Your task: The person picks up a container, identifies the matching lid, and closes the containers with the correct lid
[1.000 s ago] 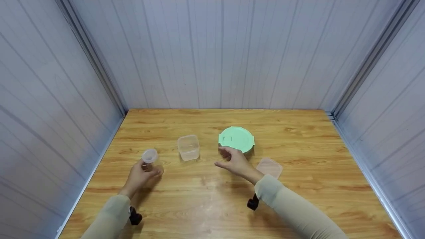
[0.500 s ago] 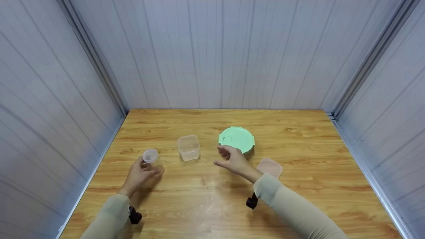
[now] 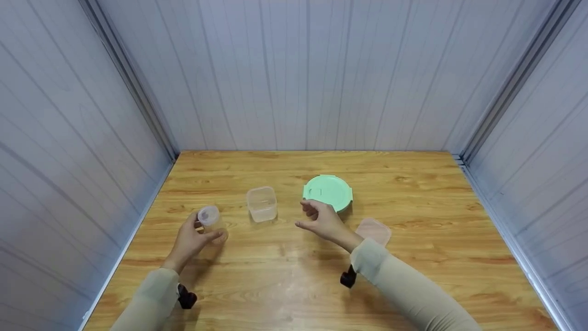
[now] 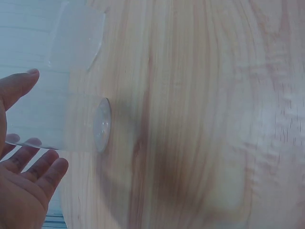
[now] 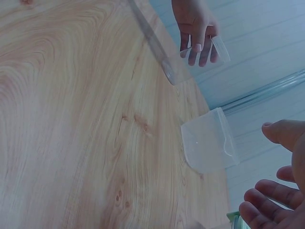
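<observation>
My left hand (image 3: 189, 241) is around a tall clear plastic cup (image 3: 213, 225) that stands at the left of the table, thumb on one side and fingers on the other. In the left wrist view, two fingertips show at the wall of the cup (image 4: 81, 121), and the other fingers spread below it. My right hand (image 3: 325, 224) hovers with nothing in it, thumb and fingers apart, before a round container with a mint-green lid (image 3: 333, 191). Between the hands, farther back, sits a square translucent container (image 3: 262, 204), its top open.
A flat, square translucent lid (image 3: 373, 231) lies beside my right forearm, partly hidden by the sleeve. Pale panel walls (image 3: 294, 73) enclose the wooden table (image 3: 413, 184) at the back and both sides. Each wrist carries a small black camera (image 3: 186, 298).
My left hand has shifted only slightly around the cup, which stays in nearly the same place. The right hand is almost still, and the containers and lid have not moved.
</observation>
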Demonstrator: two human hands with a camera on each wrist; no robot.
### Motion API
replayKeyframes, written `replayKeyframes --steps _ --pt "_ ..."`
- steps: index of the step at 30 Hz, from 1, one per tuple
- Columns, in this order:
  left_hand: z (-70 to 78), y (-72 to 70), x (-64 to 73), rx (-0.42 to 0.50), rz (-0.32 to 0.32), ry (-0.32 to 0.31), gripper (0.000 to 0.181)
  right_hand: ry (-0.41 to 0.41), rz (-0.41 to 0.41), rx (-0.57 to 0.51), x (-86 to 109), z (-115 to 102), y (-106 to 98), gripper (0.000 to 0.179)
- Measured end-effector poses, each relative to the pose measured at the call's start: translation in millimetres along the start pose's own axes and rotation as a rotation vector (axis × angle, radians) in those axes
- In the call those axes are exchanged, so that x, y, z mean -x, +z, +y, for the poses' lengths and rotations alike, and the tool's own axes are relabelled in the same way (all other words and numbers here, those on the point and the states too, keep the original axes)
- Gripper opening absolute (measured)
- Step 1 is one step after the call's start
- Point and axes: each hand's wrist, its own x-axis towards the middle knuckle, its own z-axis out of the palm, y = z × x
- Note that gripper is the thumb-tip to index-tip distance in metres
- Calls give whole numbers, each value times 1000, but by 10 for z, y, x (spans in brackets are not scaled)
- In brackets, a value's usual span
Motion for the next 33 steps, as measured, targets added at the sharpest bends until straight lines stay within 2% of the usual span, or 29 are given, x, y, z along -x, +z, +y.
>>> replayKeyframes --steps 8,14,22,28,33 --pt "77 -38 -26 7 25 7 92 -16 -1 2 -8 5 0 58" --pt "159 -99 -45 1 48 50 95 -3 -13 1 -22 13 5 60" --pt "280 -130 -58 -46 92 107 85 13 -17 -1 -34 4 5 60" --pt "363 -71 -57 -98 176 220 67 18 -15 6 -57 -17 18 60" --pt "442 -9 -62 -91 225 287 60 5 -7 25 -89 -43 31 59"
